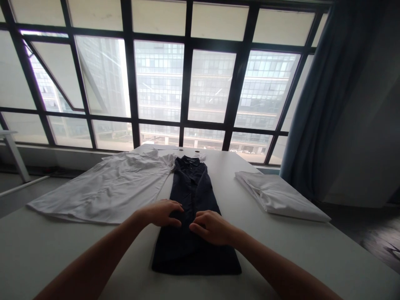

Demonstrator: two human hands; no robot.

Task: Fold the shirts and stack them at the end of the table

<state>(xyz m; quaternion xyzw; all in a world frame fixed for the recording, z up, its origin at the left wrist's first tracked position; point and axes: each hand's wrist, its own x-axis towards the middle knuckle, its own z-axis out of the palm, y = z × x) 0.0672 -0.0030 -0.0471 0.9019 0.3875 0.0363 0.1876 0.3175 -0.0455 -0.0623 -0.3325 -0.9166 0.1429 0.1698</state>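
Note:
A dark navy collared shirt [193, 254] lies lengthwise on the white table, folded narrow. Its collar is at the far end, its sleeves are laid inward over the front, and the hem is nearest me. My left hand [164, 212] is over the left edge of the shirt's middle, fingers stretched forward and thumb apart. Over the right side of the shirt is my right hand [214, 227], its fingers loosely bent with a gap to the thumb. No cloth shows gripped in either hand. Whether the fingertips touch the fabric, I cannot tell.
To the left a white shirt [115, 187] is spread out, somewhat wrinkled. A folded white garment [281, 196] rests near the right edge of the table [268, 250]. Beyond are large windows [159, 83], and a blue curtain [318, 112] hangs at the right.

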